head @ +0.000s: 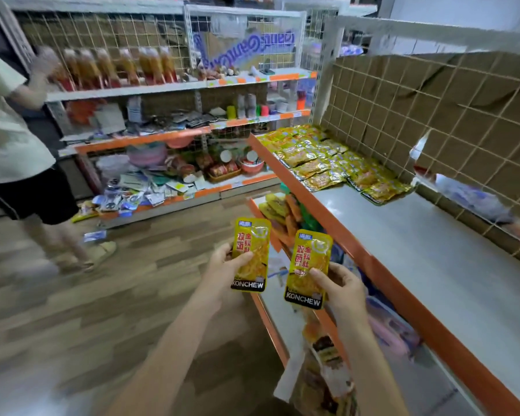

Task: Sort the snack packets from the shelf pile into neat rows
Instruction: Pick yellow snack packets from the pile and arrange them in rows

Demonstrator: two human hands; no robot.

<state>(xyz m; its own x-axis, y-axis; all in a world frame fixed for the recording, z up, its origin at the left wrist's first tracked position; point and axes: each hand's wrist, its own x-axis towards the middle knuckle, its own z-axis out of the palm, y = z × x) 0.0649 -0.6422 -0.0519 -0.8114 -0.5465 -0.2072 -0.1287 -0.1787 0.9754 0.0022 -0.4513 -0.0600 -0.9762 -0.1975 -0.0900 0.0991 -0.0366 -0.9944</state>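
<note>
My left hand [222,265] grips a yellow KONCHEW snack packet [252,244] by its lower left side, held upright in front of the shelf. My right hand [339,288] pinches a second, matching yellow packet [308,259] at its lower right. Both packets hang in the air just left of the orange shelf edge [373,259]. Further back on the grey shelf [433,250], several yellow packets [321,160] lie flat in overlapping rows along the far end.
A wire-grid back panel [433,109] with brown cardboard closes the shelf on the right. Lower shelves hold mixed orange and yellow packets [282,211]. Another person [15,151] stands at the left by a cluttered shelving unit [177,130]. Wood floor lies between.
</note>
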